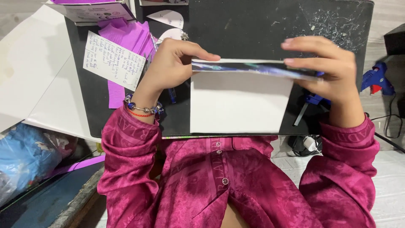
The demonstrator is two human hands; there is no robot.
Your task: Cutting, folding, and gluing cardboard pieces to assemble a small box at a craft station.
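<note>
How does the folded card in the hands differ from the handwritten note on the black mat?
The folded card is larger, blank white with a coloured printed flap, pinched by the left hand and right hand. The handwritten note is smaller, covered in writing, untouched and tilted. Both are white and rectangular.

One camera, worn on the head, looks steeply down and close over the person's own chest and magenta sleeves [126, 164] at the frame's bottom, onto a black board [253, 25] filling the upper middle.
</note>
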